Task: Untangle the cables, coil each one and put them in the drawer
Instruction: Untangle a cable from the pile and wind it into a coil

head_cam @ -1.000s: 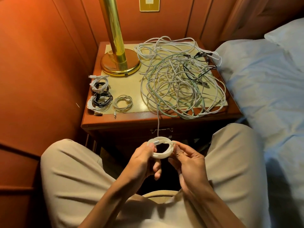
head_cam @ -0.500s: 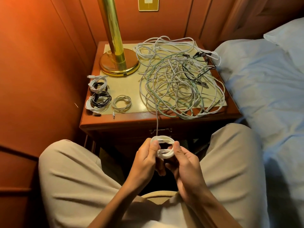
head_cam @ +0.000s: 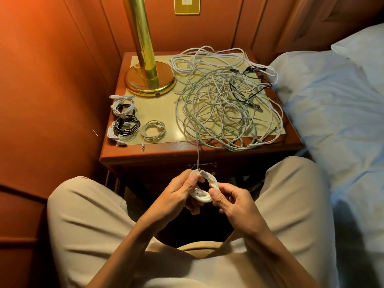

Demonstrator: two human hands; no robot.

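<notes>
A small white cable coil (head_cam: 208,185) hangs between my knees, in front of the nightstand. My left hand (head_cam: 176,194) pinches its left side with thumb and fingers. My right hand (head_cam: 230,197) pinches its right side. A single white strand (head_cam: 198,150) runs taut from the coil up to the big tangle of white, green and black cables (head_cam: 226,100) on the nightstand top. Several finished coils lie at the top's left front: a white-and-black pair (head_cam: 123,108), another (head_cam: 124,128) and a small white one (head_cam: 153,130). The drawer handle (head_cam: 202,164) shows under the top's front edge; the drawer is closed.
A brass lamp base (head_cam: 150,82) and pole stand at the nightstand's back left. Red wood panelling closes the left side and back. A bed with a pale blue sheet (head_cam: 336,113) and pillow borders the right. My knees in beige trousers flank the hands.
The coil has turned in my hands. My hands closed in on it half a second ago and have since spread slightly. The tangle has not visibly moved.
</notes>
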